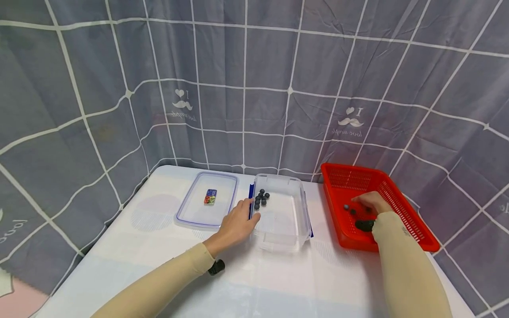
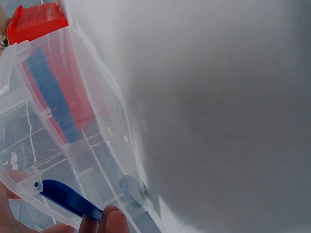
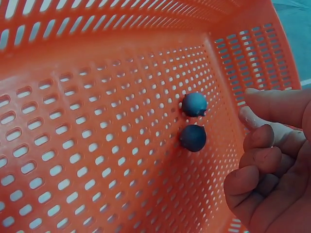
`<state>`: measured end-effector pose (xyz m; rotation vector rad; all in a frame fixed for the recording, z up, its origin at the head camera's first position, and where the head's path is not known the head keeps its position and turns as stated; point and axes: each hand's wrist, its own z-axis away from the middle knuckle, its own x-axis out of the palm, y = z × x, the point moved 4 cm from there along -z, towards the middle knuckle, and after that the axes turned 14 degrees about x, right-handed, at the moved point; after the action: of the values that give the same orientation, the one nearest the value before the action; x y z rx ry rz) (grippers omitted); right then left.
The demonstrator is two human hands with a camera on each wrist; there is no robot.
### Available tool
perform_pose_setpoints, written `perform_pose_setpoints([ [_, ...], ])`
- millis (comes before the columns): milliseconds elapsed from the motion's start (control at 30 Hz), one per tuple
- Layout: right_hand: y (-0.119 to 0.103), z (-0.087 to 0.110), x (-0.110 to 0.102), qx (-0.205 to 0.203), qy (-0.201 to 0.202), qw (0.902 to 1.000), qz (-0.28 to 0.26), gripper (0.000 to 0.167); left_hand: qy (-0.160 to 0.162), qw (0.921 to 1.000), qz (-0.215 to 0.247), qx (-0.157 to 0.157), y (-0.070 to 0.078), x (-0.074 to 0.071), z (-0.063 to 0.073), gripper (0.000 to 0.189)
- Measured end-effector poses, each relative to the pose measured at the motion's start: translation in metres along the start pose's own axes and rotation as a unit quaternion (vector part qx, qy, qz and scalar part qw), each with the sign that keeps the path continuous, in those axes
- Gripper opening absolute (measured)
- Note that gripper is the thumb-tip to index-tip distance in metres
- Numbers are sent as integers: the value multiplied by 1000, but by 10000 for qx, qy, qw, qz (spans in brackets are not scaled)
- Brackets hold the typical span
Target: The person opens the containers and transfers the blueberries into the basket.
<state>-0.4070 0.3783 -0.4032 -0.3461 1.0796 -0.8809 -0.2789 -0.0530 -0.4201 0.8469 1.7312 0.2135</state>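
My left hand (image 1: 237, 222) grips the left wall of a clear plastic container (image 1: 284, 216), thumb over the rim and fingers outside by the blue latch (image 2: 70, 197). Several blueberries (image 1: 261, 199) lie inside the container along that wall. My right hand (image 1: 374, 202) is down in a red plastic basket (image 1: 345, 240). Two blueberries, an upper one (image 3: 194, 105) and a lower one (image 3: 193, 138), sit on the basket floor just off its fingertips. In the right wrist view, thumb and forefinger reach forward with no berry visible between them; the other fingers are bent, and a dark patch among them is unclear.
A clear lid (image 1: 191, 222) with a blue-lined edge lies left of the container, bearing a small colourful label (image 1: 210, 197). Both stand on a white table (image 1: 278, 282). A grey checked curtain (image 1: 222, 106) hangs behind the table and along its sides.
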Motion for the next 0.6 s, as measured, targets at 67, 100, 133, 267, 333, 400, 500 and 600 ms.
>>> perform_pose_setpoints([
  [67,-3,1,-2,-146,63,9999,23,43,19,10000,-11,-11,0,0,-1,59],
  [100,-5,2,-2,-214,76,9997,37,41,24,10000,-12,-22,-1,0,-2,58],
  [133,-8,3,-3,-304,52,9995,27,38,25,10000,-15,-32,-1,0,-2,58],
  [267,-23,12,-3,-587,46,9983,-11,25,-43,9999,-27,-91,-2,1,-4,59],
  [333,-30,16,-2,-680,28,9977,6,40,-68,9999,-45,-96,-2,2,-5,62],
  [400,-38,20,-1,-718,58,9974,38,49,-110,9998,-80,-127,-2,2,-5,65],
  [500,-50,24,0,-790,105,9968,-59,48,-177,9996,-173,-137,-3,3,-5,68],
  [600,-62,28,2,-957,136,9952,-132,46,-221,9994,-262,-106,-3,3,-4,66],
])
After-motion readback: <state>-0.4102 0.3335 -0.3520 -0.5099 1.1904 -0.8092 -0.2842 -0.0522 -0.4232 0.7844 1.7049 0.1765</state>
